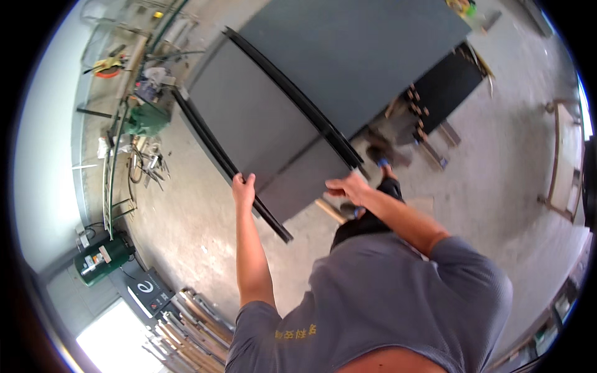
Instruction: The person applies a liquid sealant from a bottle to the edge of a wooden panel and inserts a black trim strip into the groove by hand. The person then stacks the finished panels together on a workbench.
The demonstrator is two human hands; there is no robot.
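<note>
My left hand (244,191) is closed on a long black rail (214,144), thumb and fingers on either side of it. This rail lies along the left edge of a grey flat panel (249,105), its near end sticking out past the panel. A second black rail (292,93) runs roughly parallel on the right side. My right hand (352,188) hovers by the panel's near right corner, fingers loosely bent and slightly apart, with nothing visible in them. Whether its fingertips touch the panel is unclear.
A large dark grey board (360,56) adjoins the right rail, with several stacked bars (418,112) below it. A green tank (102,260) and long bars (186,329) lie at left. A wheeled cart (563,161) stands far right. A wooden strip (331,211) shows below my right hand.
</note>
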